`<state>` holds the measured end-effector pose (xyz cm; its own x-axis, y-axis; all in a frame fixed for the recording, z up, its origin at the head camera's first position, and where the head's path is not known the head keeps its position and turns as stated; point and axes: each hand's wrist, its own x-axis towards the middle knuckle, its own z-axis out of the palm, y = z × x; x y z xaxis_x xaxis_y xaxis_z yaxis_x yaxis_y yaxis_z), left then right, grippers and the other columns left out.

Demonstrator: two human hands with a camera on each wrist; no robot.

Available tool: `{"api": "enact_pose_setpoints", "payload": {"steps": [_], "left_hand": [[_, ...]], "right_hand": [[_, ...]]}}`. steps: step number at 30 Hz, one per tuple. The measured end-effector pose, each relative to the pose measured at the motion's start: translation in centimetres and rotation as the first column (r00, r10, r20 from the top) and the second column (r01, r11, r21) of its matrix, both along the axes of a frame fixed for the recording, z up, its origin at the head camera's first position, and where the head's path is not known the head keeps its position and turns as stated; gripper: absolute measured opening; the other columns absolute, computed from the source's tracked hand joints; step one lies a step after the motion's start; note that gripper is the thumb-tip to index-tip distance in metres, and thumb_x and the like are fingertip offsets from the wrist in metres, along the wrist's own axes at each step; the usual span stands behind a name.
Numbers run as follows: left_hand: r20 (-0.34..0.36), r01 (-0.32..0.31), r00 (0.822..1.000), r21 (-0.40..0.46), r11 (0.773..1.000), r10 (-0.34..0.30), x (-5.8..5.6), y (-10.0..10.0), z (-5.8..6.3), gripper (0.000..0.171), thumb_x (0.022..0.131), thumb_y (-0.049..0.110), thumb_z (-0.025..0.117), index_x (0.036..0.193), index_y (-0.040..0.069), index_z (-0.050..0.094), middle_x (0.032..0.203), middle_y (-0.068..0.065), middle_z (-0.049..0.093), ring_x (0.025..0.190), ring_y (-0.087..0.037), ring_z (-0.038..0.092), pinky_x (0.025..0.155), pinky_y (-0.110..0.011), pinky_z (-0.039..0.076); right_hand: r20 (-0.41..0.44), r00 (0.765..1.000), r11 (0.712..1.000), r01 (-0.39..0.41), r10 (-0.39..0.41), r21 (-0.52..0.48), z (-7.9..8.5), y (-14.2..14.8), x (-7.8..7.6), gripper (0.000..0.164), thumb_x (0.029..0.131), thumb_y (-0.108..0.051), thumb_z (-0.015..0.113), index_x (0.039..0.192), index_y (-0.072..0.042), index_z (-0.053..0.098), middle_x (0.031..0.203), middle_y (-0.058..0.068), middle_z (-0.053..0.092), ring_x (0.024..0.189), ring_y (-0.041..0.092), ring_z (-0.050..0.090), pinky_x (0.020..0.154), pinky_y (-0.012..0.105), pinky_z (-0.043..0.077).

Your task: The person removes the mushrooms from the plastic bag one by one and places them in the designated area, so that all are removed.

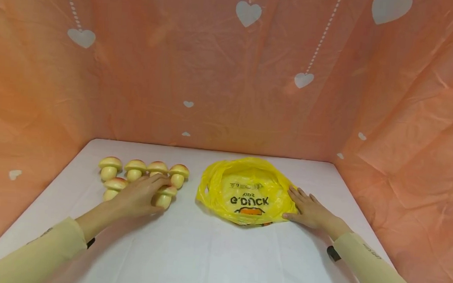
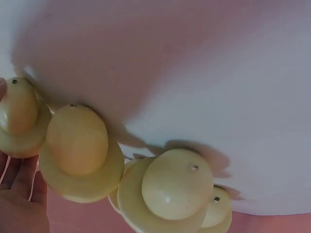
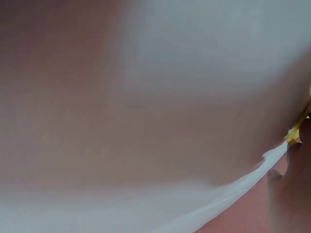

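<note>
Several toy mushrooms [image 1: 109,168] with pale yellow stems and red-tinged caps stand on the left of the table. My left hand [image 1: 139,195] reaches over the front row and grips the rightmost front mushroom [image 1: 164,197], thumb on the near side. In the left wrist view this mushroom [image 2: 18,109] sits between thumb and fingers at the left edge, with another mushroom [image 2: 77,141] beside it. My right hand [image 1: 311,211] rests with extended fingers on the right edge of a yellow plastic bag [image 1: 210,201], whose mouth gapes open. Only a sliver of bag [image 3: 293,135] shows in the right wrist view.
The white-covered table [image 1: 202,262] is enclosed by orange cloth walls [image 1: 223,71] with white hearts. More mushrooms form a back row behind the left hand, and one mushroom [image 1: 113,188] stands in front at the left. Dark wrist bands [image 1: 334,253] show under the sleeves.
</note>
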<state>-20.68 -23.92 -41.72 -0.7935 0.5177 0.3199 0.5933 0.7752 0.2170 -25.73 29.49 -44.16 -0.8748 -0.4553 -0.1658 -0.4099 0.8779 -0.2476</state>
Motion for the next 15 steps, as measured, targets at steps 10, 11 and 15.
{"api": "enact_pose_setpoints", "payload": {"steps": [10, 11, 15], "left_hand": [[-0.027, -0.003, 1.0, -0.039, 0.999, 0.002, 0.29, 0.06, -0.44, 0.071, 0.072, 0.022, 0.094, 0.132, 0.001, 0.063, 0.131, -0.013, 0.065, 0.125, -0.033, 0.061, 0.106, -0.059, 0.046], [-0.033, -0.003, 0.999, -0.042, 0.999, 0.002, 0.32, 0.06, -0.46, 0.07, 0.072, 0.022, 0.094, 0.131, 0.002, 0.063, 0.13, -0.012, 0.065, 0.124, -0.033, 0.061, 0.105, -0.059, 0.046], [-0.047, -0.008, 0.999, -0.053, 0.999, 0.006, 0.47, 0.13, -0.48, 0.071, 0.072, 0.025, 0.095, 0.131, 0.002, 0.063, 0.131, -0.013, 0.065, 0.125, -0.034, 0.061, 0.105, -0.059, 0.046]], "right_hand": [[0.027, 1.0, 1.0, 0.002, -0.002, 0.017, 0.35, 0.15, -0.06, 0.103, 0.097, -0.069, 0.056, 0.163, 0.002, 0.022, 0.172, 0.022, 0.013, 0.156, 0.048, 0.011, 0.123, 0.069, 0.007], [0.027, 1.0, 1.0, -0.001, 0.0, 0.014, 0.35, 0.17, -0.08, 0.103, 0.097, -0.068, 0.056, 0.163, 0.003, 0.022, 0.172, 0.023, 0.013, 0.156, 0.048, 0.011, 0.123, 0.069, 0.008], [0.028, 1.0, 1.0, -0.007, 0.007, 0.005, 0.31, 0.3, -0.05, 0.101, 0.098, -0.066, 0.057, 0.163, 0.003, 0.021, 0.172, 0.023, 0.012, 0.156, 0.048, 0.012, 0.123, 0.07, 0.008]]}}
